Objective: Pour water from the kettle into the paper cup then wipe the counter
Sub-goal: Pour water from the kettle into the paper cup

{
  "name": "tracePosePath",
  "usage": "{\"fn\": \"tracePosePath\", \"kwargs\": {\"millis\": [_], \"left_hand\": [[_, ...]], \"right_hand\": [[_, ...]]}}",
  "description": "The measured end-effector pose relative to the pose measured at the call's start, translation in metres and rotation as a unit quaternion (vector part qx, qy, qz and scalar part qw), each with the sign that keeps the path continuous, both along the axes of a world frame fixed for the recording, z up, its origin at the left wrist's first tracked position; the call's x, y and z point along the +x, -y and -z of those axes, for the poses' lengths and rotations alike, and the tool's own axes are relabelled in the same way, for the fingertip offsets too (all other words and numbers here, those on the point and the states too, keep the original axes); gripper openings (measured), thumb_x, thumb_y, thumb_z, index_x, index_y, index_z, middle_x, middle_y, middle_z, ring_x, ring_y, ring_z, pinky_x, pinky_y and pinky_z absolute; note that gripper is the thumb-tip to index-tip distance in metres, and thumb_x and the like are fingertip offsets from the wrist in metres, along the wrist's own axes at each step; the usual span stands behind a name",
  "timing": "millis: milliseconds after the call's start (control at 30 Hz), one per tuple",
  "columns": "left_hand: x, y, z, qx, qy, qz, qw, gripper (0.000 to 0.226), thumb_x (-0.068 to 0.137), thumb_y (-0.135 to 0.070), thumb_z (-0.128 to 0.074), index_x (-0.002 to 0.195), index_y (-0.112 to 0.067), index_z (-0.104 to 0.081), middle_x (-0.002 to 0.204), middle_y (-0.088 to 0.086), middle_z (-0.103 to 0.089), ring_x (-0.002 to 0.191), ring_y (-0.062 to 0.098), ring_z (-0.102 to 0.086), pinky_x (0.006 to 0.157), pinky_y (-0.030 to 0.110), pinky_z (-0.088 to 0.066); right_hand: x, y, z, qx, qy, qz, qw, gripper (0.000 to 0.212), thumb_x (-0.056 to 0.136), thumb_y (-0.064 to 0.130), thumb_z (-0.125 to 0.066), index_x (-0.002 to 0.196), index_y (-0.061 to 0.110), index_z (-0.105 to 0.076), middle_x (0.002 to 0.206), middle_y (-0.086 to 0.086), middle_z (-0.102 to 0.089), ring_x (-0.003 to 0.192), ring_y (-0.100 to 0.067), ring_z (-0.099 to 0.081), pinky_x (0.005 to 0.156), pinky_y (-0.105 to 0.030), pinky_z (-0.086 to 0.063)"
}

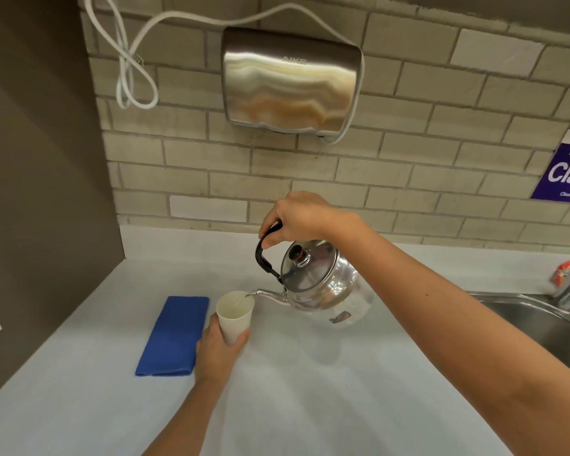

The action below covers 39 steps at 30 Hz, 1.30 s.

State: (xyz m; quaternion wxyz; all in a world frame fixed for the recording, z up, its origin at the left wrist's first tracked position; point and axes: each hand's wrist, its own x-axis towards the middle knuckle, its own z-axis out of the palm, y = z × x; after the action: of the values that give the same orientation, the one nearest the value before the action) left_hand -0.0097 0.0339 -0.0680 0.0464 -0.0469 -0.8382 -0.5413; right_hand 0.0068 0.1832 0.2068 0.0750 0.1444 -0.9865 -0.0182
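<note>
"AIKE" on dryer [292, 80]; "Clay" on sign [566, 169]

Both hands are closed in grips, right hand [297, 218] raised above left hand [218, 350], apparently steady.

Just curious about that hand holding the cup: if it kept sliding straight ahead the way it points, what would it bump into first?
Probably the kettle's spout, whose tip sits at the cup's rim just beyond the left hand; depth is hard to judge from this one view.

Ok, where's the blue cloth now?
The blue cloth lies folded on the counter, just left of the left hand holding the paper cup.
</note>
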Motion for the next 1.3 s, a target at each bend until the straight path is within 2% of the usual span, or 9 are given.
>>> {"fn": "tracePosePath", "kwargs": {"millis": [200,367,800,967,1133,1233,1300], "left_hand": [[0.001,0.000,-0.001,0.004,-0.009,0.000,1.000,0.072,0.072,-0.038,-0.075,0.130,-0.014,-0.041,0.118,0.013,-0.061,0.106,0.032,-0.058,0.087,0.046,-0.052],[0.000,0.000,0.001,0.002,-0.010,-0.007,1.000,0.071,0.070,-0.038,-0.076,0.127,-0.011,-0.044,0.116,0.015,-0.062,0.105,0.034,-0.058,0.088,0.045,-0.051],[-0.002,0.000,0.004,0.009,-0.007,-0.008,1.000,0.066,0.069,-0.040,-0.076,0.122,-0.014,-0.046,0.112,0.012,-0.063,0.102,0.032,-0.059,0.085,0.046,-0.053],[-0.004,-0.001,0.006,0.003,-0.010,-0.013,1.000,0.066,0.068,-0.043,-0.076,0.120,-0.015,-0.047,0.110,0.011,-0.064,0.099,0.031,-0.060,0.082,0.044,-0.054],[-0.006,-0.001,0.009,0.007,-0.009,-0.005,1.000,0.063,0.069,-0.042,-0.076,0.119,-0.016,-0.047,0.111,0.011,-0.064,0.100,0.031,-0.060,0.084,0.046,-0.053],[-0.007,-0.001,0.010,0.006,-0.008,-0.007,1.000,0.064,0.069,-0.043,-0.075,0.120,-0.016,-0.047,0.112,0.011,-0.063,0.101,0.031,-0.060,0.085,0.046,-0.053],[-0.007,-0.001,0.011,0.010,-0.008,-0.007,1.000,0.064,0.069,-0.043,-0.076,0.120,-0.017,-0.047,0.112,0.010,-0.064,0.101,0.030,-0.060,0.084,0.046,-0.053]], "right_hand": [[0.002,0.004,-0.005,0.015,0.001,0.002,1.000,0.025,0.075,0.050,-0.069,0.095,0.036,-0.071,0.062,0.024,-0.049,0.060,-0.001,-0.043,0.051,-0.022,-0.031],[0.003,0.006,-0.012,0.031,0.004,-0.004,0.999,0.024,0.075,0.050,-0.069,0.095,0.036,-0.071,0.076,0.015,-0.059,0.072,-0.009,-0.050,0.051,-0.023,-0.032],[0.005,0.010,-0.014,0.038,0.000,-0.005,0.999,0.024,0.075,0.050,-0.069,0.093,0.035,-0.071,0.077,0.013,-0.061,0.075,-0.012,-0.053,0.053,-0.024,-0.034],[0.007,0.012,-0.016,0.045,0.009,-0.003,0.999,0.024,0.076,0.049,-0.068,0.095,0.034,-0.070,0.088,0.007,-0.069,0.079,-0.014,-0.057,0.063,-0.030,-0.044],[0.009,0.015,-0.018,0.056,0.017,-0.005,0.998,0.023,0.078,0.047,-0.067,0.096,0.033,-0.070,0.088,0.007,-0.068,0.081,-0.014,-0.057,0.069,-0.033,-0.048],[0.008,0.018,-0.015,0.067,0.021,-0.014,0.997,0.024,0.079,0.046,-0.067,0.098,0.032,-0.070,0.089,0.008,-0.069,0.080,-0.013,-0.056,0.066,-0.031,-0.046],[0.007,0.019,-0.013,0.076,0.020,-0.021,0.997,0.024,0.079,0.046,-0.066,0.098,0.032,-0.070,0.082,0.011,-0.064,0.078,-0.011,-0.053,0.061,-0.029,-0.041]]}}
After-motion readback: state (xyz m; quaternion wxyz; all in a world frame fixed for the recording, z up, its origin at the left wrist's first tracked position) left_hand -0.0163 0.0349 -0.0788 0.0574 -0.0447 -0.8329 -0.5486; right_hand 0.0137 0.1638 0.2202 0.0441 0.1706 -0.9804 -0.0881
